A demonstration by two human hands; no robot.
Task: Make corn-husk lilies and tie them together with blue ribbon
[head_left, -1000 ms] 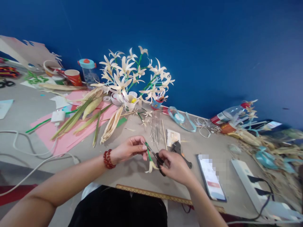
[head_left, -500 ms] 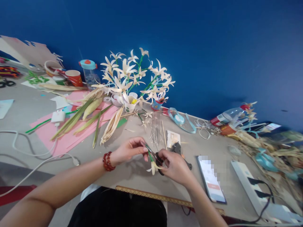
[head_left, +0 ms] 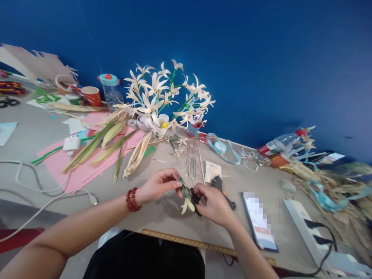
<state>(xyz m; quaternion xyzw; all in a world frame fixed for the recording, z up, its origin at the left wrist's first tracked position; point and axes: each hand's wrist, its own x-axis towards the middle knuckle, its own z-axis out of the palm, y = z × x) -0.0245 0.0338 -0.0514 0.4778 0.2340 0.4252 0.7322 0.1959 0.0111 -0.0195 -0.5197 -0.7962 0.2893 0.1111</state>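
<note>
My left hand (head_left: 161,185) pinches the green stem of a small cream husk flower (head_left: 185,203) just above the table's near edge. A red bead bracelet (head_left: 132,199) circles that wrist. My right hand (head_left: 213,204) is closed round the dark handles of small scissors (head_left: 194,196), whose blades meet the green stem close to my left fingertips. The flower's petals hang down between both hands.
A bouquet of cream husk flowers (head_left: 165,97) stands in cups behind. Corn husks (head_left: 110,143) lie on pink paper (head_left: 78,170). A dark glue gun (head_left: 221,188), a phone (head_left: 258,224), a power strip (head_left: 316,236), wires (head_left: 192,157) and white cables (head_left: 35,182) lie around.
The small flower has turned slightly between my fingers and both hands have shifted a little. The view has drifted slightly.
</note>
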